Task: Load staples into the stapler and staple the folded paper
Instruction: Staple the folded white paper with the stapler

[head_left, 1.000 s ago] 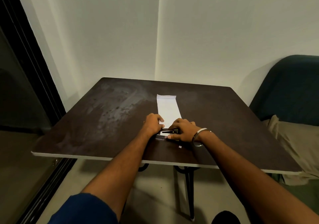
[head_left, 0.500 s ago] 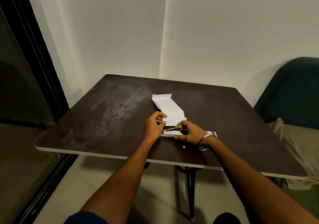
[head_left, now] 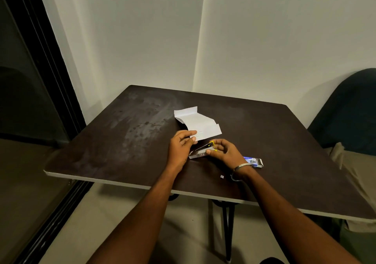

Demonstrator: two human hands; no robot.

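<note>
Pale walls meet in a corner behind a dark brown desk (head_left: 114, 152) with a scuffed, greyish patch on its left half and thin black legs below. Dark glass in a black frame (head_left: 46, 64) runs down the left side, and a dark green chair (head_left: 350, 109) with an olive cloth (head_left: 358, 174) over its seat stands at the right.

Both bare forearms reach in from the bottom edge and converge near the middle of the desk. The left hand (head_left: 182, 145) lies wrist-down on the desk with its fingers curled; thumb and fingertips pinch the near corner of the folded paper (head_left: 200, 125), a narrow grip. The white sheet extends away from the hand toward the far side, its far end and right edge curling up slightly off the surface.

The right hand (head_left: 225, 152), a metal bangle (head_left: 241, 167) round its wrist, arches just right of the left, fingers bent. Its grip holds the stapler (head_left: 203, 151), a black and yellow tool with a silvery base, which lies on the desk between the two hands, just near of the paper; the top arm appears raised from the base.

Behind the right wrist a small blue and white staple box (head_left: 254, 162) lies on the desk. A tiny white scrap (head_left: 222, 176) sits near the bangle.
</note>
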